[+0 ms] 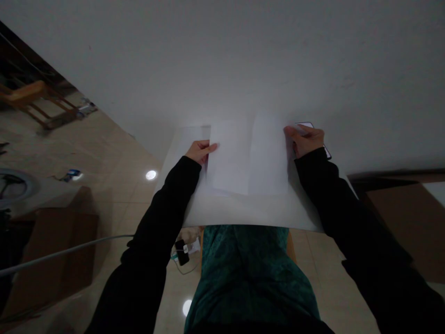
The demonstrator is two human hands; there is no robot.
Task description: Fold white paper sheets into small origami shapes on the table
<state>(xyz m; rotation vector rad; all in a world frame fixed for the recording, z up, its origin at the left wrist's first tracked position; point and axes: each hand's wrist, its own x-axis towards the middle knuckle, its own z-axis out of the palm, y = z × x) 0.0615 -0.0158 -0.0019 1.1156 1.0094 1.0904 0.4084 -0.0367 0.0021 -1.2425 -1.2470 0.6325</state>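
A sheet of white paper (231, 160), with a crease down its middle, is held up a little over the white table (239, 211). My left hand (201, 150) pinches its left edge, thumb on the near face and fingers behind. At the opposite edge my right hand (306, 139) grips the paper between thumb and curled fingers. Behind and beneath the right hand lies a flat, dark-edged device like a phone (327, 152), mostly covered by that hand.
A white wall (222, 55) rises directly behind the table. Cardboard boxes stand on the left (66, 246) and on the right (406, 222). A grey cable (69, 250) runs in from the left toward my left sleeve. On the floor lies a black charger-like item (181, 253); a wooden stool (31, 95) stands far left.
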